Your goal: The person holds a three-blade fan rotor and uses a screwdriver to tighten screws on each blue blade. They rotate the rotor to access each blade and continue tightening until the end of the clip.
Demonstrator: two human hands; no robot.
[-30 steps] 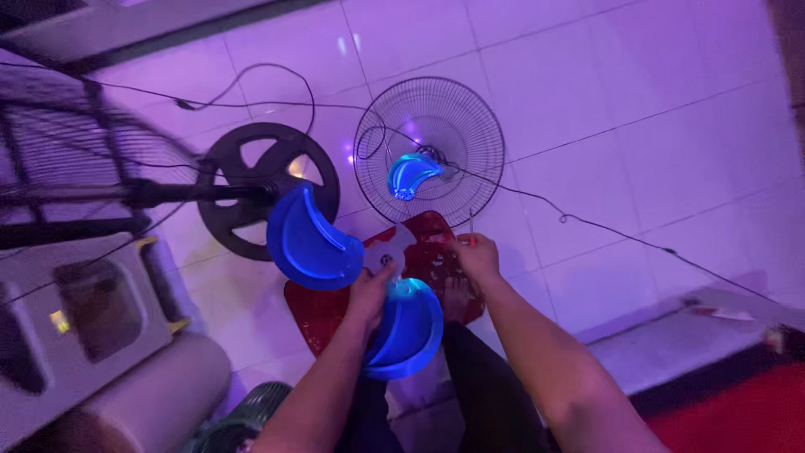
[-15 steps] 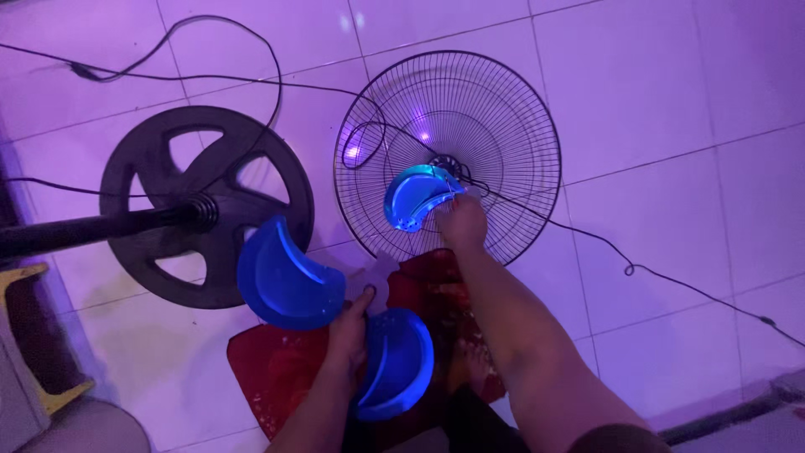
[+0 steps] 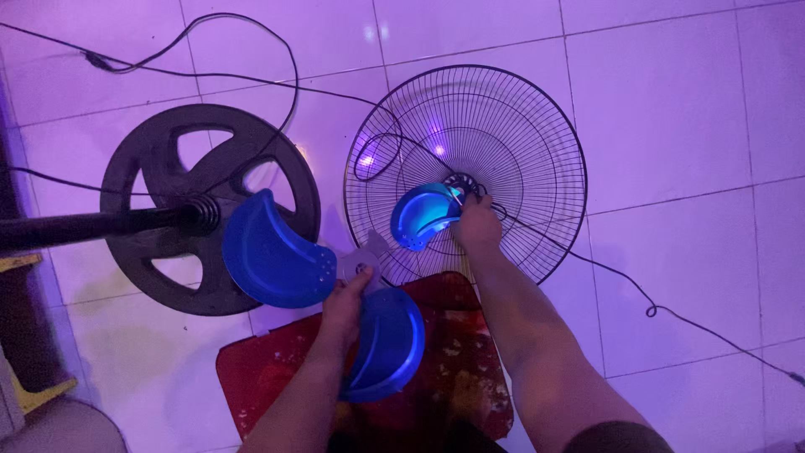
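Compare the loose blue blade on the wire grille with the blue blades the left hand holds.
The loose blade lies alone on the wire grille, touched by the right hand; the held blades are joined to a grey hub, gripped by the left hand. The loose blade glows brighter cyan; the held blades look darker blue and larger in the picture. All are curved and blue.

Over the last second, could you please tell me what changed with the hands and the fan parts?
The right hand moved from the red mat out onto the wire fan guard, to the loose blue blade lying there. The left hand kept its hold on the blade assembly. The black fan base stayed where it was.
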